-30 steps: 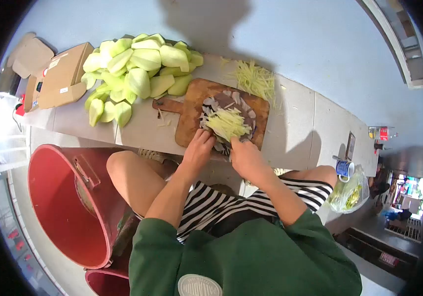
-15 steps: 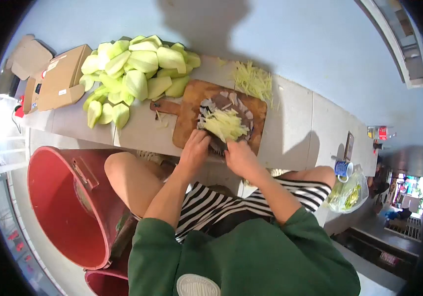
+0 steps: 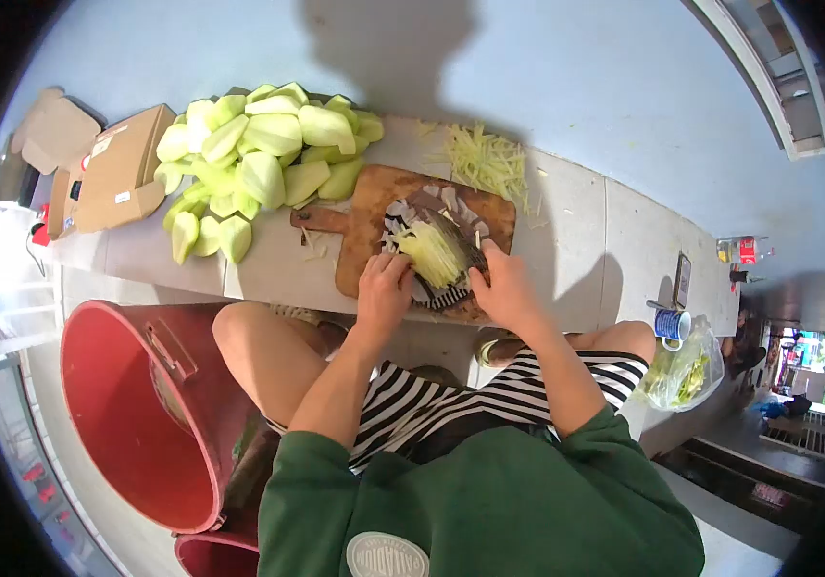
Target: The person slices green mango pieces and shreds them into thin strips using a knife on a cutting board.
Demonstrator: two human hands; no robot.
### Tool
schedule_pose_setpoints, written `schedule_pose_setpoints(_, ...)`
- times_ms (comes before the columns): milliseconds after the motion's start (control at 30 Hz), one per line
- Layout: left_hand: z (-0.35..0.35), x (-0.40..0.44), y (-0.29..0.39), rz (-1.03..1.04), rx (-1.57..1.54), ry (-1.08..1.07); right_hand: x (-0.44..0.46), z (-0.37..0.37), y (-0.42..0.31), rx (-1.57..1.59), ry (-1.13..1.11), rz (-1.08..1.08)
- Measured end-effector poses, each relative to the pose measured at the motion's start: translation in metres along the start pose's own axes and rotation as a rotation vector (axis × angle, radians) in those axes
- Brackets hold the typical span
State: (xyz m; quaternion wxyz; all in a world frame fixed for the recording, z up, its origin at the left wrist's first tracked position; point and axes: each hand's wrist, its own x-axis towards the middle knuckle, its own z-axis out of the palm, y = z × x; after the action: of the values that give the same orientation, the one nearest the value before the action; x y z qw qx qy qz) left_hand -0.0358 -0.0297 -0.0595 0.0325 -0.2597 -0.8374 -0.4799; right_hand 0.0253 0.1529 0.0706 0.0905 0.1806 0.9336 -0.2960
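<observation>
Left hand, head view: my left hand (image 3: 386,290) has its fingers curled at the left edge of the pale shreds (image 3: 429,256); I can't tell if they grip any.
Right hand: my right hand (image 3: 507,288) is closed round what looks like a knife (image 3: 458,240), slanted along their right side.
Shreds: heaped over the cutting board (image 3: 366,223).
Blade care: best to tuck my left fingertips well clear.

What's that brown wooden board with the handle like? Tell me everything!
The brown wooden cutting board is roughly rectangular, with rounded corners and a short reddish-brown handle pointing left. Its mottled surface has darker patches. It lies flat on the pale tiled counter, close to the front edge. A patchy grey, black and white layer covers its middle, under pale green shreds; I can't tell that layer's material.
</observation>
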Motion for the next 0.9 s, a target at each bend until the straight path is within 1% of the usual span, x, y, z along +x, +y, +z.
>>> schedule_pose_setpoints(33, 0.0, 0.001, 0.003, 0.006, 0.002, -0.001, 0.0, -0.001, 0.006, 0.004, 0.005, 0.0)
schedule_pose_setpoints(100, -0.001, 0.001, 0.009, -0.182, -0.067, -0.068, -0.002, -0.003, 0.018, 0.083, 0.114, -0.099)
schedule_pose_setpoints(233, 0.001, 0.005, 0.017, -0.234, -0.091, -0.108, -0.01, -0.019, 0.024, 0.163, 0.169, -0.093)
schedule_pose_setpoints(300, 0.002, 0.008, 0.023, -0.296, -0.099, -0.175, -0.013, -0.024, 0.029, 0.184, 0.194, -0.097)
schedule_pose_setpoints(333, 0.005, 0.007, 0.025, -0.29, -0.093, -0.178, -0.016, -0.025, 0.033, 0.191, 0.2, -0.096)
schedule_pose_setpoints(400, 0.014, 0.005, 0.028, -0.186, 0.032, -0.139, -0.021, -0.025, 0.042, 0.226, 0.219, -0.109)
schedule_pose_setpoints(533, 0.025, 0.012, 0.035, -0.217, 0.09, -0.119, -0.028, -0.027, 0.066, 0.272, 0.198, -0.082)
schedule_pose_setpoints(600, 0.029, 0.016, 0.043, -0.147, 0.126, -0.048, -0.03, -0.026, 0.081, 0.317, 0.156, -0.03)
schedule_pose_setpoints(633, 0.032, 0.018, 0.045, -0.14, 0.132, -0.054, -0.03, -0.026, 0.087, 0.325, 0.161, -0.028)
schedule_pose_setpoints(700, 0.039, 0.021, 0.05, -0.209, 0.213, -0.054, -0.032, -0.028, 0.098, 0.359, 0.215, -0.041)
schedule_pose_setpoints(733, 0.039, 0.02, 0.053, -0.205, 0.222, -0.061, -0.033, -0.03, 0.103, 0.369, 0.216, -0.038)
schedule_pose_setpoints(800, 0.032, 0.017, 0.059, -0.284, 0.045, -0.041, -0.034, -0.034, 0.112, 0.401, 0.188, 0.038)
schedule_pose_setpoints(833, 0.028, 0.012, 0.061, -0.281, 0.057, -0.049, -0.034, -0.029, 0.122, 0.416, 0.188, 0.042)
schedule_pose_setpoints(900, 0.02, 0.001, 0.063, -0.298, 0.22, 0.042, -0.032, -0.014, 0.14, 0.602, 0.235, 0.068)
